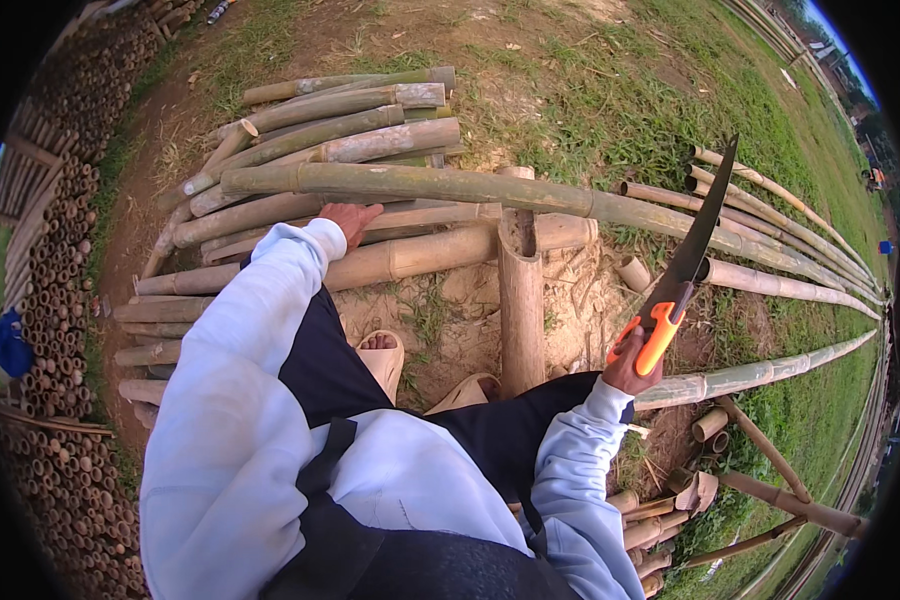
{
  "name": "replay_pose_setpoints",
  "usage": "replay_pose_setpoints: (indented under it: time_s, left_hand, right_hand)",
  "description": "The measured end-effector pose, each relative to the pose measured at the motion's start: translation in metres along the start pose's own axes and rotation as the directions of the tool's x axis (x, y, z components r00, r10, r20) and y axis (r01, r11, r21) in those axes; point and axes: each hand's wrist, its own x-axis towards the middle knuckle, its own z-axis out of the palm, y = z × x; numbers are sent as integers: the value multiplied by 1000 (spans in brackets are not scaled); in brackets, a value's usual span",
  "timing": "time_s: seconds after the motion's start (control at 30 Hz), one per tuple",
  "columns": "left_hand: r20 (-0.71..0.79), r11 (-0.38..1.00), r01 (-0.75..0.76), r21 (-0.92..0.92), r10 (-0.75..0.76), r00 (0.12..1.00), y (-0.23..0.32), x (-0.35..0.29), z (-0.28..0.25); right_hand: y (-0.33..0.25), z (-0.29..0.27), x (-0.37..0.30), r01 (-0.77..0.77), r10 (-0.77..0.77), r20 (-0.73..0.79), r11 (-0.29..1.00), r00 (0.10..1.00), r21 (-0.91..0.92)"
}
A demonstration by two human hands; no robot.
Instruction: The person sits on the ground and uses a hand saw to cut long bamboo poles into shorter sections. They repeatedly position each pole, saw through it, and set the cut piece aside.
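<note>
A long green-brown bamboo pole stretches across in front of me. It passes through the notched top of a thick upright bamboo post. My left hand is closed on the near side of this pole, left of the post; its thumb lies along the pole and the other fingers are mostly hidden. In my right hand is a handsaw with an orange and black handle, gripped above my right knee. Its dark blade points up and away, crossing in front of the long pole without visibly cutting it.
Cut bamboo lengths lie piled at the left, with more short pieces at the lower right. Long poles reach across the grass on the right. Stacked bamboo lines the far left. Pale sawdust covers the ground near my sandals.
</note>
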Motion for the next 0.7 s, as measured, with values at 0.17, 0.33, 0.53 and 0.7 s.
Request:
replay_pose_setpoints:
  time_s: [0.17,0.33,0.53,0.7]
  left_hand:
    - [-331,971,-238,-36,213,919,2,-18,-2]
    - [-361,935,-316,159,353,863,37,-14,-39]
    - [-276,886,-367,283,442,854,82,19,-90]
    - [-220,887,-366,283,432,875,112,48,-114]
  right_hand:
    - [-1,1,-1,4,-4,10,1000,1000,0]
    - [4,0,0,5,-6,10,999,1000,33]
    - [-1,2,1,-19,18,5,997,1000,77]
    - [-2,-1,2,-4,5,-16,999,1000,47]
